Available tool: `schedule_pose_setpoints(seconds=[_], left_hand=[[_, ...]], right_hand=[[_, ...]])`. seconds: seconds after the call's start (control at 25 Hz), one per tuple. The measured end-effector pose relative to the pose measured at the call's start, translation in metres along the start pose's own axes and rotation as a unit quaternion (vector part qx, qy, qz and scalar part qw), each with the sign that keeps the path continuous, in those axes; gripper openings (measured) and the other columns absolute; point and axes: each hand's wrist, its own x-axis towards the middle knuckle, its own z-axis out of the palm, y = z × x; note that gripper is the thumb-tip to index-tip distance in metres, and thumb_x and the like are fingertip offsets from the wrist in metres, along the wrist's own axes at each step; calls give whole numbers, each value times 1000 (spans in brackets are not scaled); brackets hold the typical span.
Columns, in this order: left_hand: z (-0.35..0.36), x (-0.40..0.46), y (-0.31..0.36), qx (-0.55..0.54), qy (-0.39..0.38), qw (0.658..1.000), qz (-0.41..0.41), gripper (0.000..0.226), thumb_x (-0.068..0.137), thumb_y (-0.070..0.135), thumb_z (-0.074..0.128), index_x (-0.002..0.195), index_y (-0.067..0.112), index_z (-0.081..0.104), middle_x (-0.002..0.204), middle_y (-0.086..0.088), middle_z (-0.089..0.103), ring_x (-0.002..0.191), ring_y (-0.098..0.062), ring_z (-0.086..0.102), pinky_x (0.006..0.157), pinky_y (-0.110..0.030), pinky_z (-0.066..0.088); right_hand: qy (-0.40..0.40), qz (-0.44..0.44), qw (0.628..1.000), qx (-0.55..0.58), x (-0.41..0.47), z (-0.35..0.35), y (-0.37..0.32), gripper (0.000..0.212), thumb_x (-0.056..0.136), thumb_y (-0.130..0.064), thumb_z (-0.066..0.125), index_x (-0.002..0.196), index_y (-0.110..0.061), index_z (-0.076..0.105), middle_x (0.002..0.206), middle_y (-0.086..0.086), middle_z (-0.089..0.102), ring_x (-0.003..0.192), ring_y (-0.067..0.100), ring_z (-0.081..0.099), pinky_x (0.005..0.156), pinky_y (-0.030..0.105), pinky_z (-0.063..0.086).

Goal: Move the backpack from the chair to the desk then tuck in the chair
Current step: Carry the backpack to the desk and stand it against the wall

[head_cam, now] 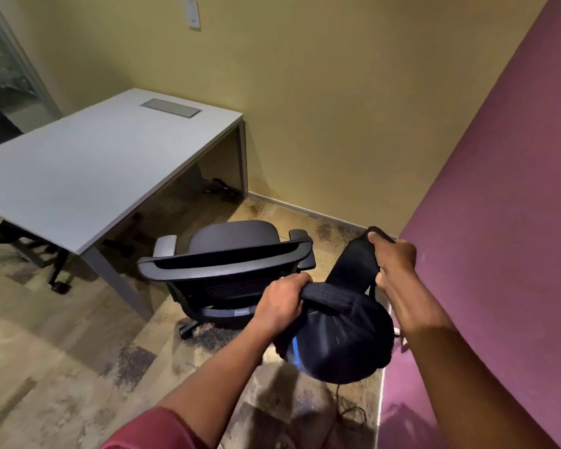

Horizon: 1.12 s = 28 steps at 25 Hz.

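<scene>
A black backpack (340,345) hangs in the air to the right of the chair, off the seat. My left hand (280,304) is shut on one padded shoulder strap. My right hand (394,259) grips the other strap higher up. The black office chair (227,264) stands pulled out from the desk, its back towards me and its seat bare. The grey desk (88,170) stretches to the left of the chair, its top bare apart from a cable hatch (171,107).
A purple wall (486,254) runs close along the right, a yellow wall behind the desk. Cables lie on the floor under the desk's far end (219,189). Another chair base (30,254) stands under the desk's left side. A thin cord (347,413) trails on the floor below the backpack.
</scene>
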Motion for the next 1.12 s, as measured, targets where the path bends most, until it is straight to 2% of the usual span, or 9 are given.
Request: schedule_pose_setpoints(seconds=[0.12, 0.2, 0.32, 0.4, 0.52, 0.64, 0.8, 0.96, 1.12], left_hand=[[6, 17, 24, -37, 34, 998, 27, 31, 76, 8, 50, 101, 23, 57, 96, -1, 68, 89, -30, 63, 72, -42, 49], [11, 29, 38, -54, 45, 997, 44, 35, 74, 4, 49, 103, 20, 60, 96, -2, 69, 89, -28, 62, 72, -40, 48], [12, 48, 56, -57, 45, 995, 67, 39, 70, 4, 49, 104, 19, 60, 96, -4, 70, 90, -30, 62, 75, -43, 50], [11, 61, 68, -64, 43, 994, 74, 40, 69, 5, 49, 105, 19, 59, 95, -6, 71, 90, -32, 62, 74, -45, 50], [8, 80, 83, -56, 40, 994, 88, 38, 70, 5, 48, 104, 20, 58, 93, -8, 70, 88, -35, 63, 72, -43, 50], [-3, 99, 89, -10, 17, 991, 129, 37, 75, 5, 50, 109, 16, 58, 97, -13, 71, 90, -38, 63, 72, -43, 49], [-24, 132, 83, 24, -2, 984, 176, 33, 81, 10, 50, 112, 18, 56, 101, -11, 70, 90, -38, 63, 71, -46, 51], [-32, 159, 76, 29, 22, 980, 196, 60, 83, 9, 47, 142, 13, 47, 144, -11, 54, 125, -33, 55, 98, -46, 49], [-35, 198, 70, 36, 31, 984, 171, 77, 84, 7, 49, 156, 10, 23, 164, -12, 24, 149, -29, 27, 120, -41, 28]], right_hand=[[-4, -73, 978, -196, 4, -27, -24, 86, 86, -45, 64, 152, -10, 22, 150, 18, 39, 132, 38, 44, 104, 48, 44], [-40, -174, 944, -279, -3, -43, -22, 86, 91, -56, 54, 156, -14, 15, 162, 13, 21, 146, 37, 24, 115, 48, 28], [-204, -237, 903, -293, -19, -65, 3, 82, 90, -60, 56, 154, -17, 27, 159, 6, 33, 145, 24, 33, 111, 34, 30], [-258, -263, 843, -391, -24, -79, 19, 87, 79, -64, 67, 149, -24, 36, 149, 1, 47, 135, 19, 46, 103, 30, 38], [-187, -326, 788, -488, -14, -92, 20, 87, 66, -61, 76, 141, -35, 42, 134, -7, 58, 119, 19, 57, 91, 36, 50], [-116, -381, 775, -491, 2, -94, 7, 51, 77, -37, 70, 125, -39, 52, 110, -7, 70, 98, 26, 66, 74, 37, 53], [-73, -409, 760, -501, 14, -82, -18, 53, 76, -12, 59, 123, -37, 59, 104, -3, 73, 92, 30, 67, 69, 37, 53], [-23, -423, 743, -518, 28, -66, -35, 60, 75, -4, 58, 129, -28, 57, 117, 1, 70, 100, 32, 66, 76, 39, 54], [21, -429, 741, -516, 52, -50, -46, 66, 73, 3, 59, 135, -19, 50, 114, 4, 67, 95, 30, 64, 71, 39, 55]])
